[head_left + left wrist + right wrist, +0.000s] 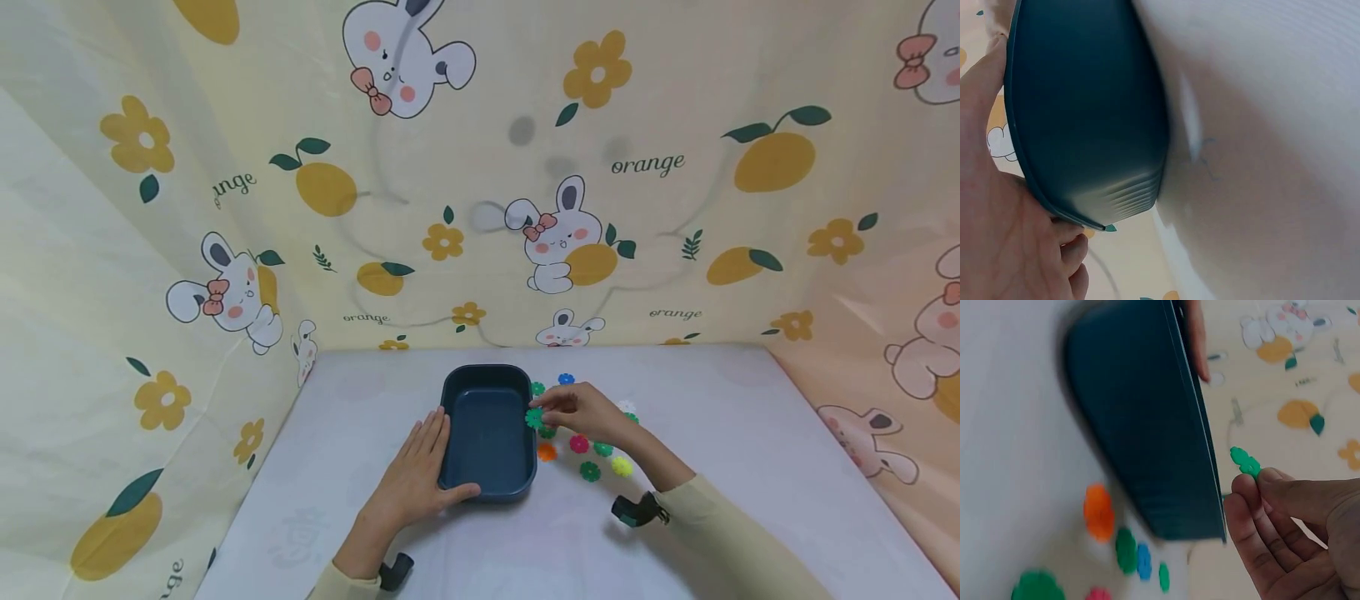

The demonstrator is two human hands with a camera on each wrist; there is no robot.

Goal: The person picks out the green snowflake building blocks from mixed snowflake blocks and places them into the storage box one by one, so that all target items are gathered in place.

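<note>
A dark blue rectangular tray [491, 442] with raised walls stands on the table, its inside bare. My left hand [420, 475] rests along its left rim and near corner, fingers straight and thumb on the front edge; the left wrist view shows the tray's outer wall [1091, 112] beside that hand. Between thumb and forefinger my right hand [577, 411] pinches a green flower-shaped piece [1245, 462] just by the tray's right rim. Below it on the table lie more flower pieces, among them an orange one [547, 452] and a pink one [579, 443].
To the right of the tray are scattered a yellow flower piece [622, 466], a blue one [566, 379], a white one [626, 407] and several green ones. A printed cloth [480, 167] hangs behind the white table [712, 433] and at its sides.
</note>
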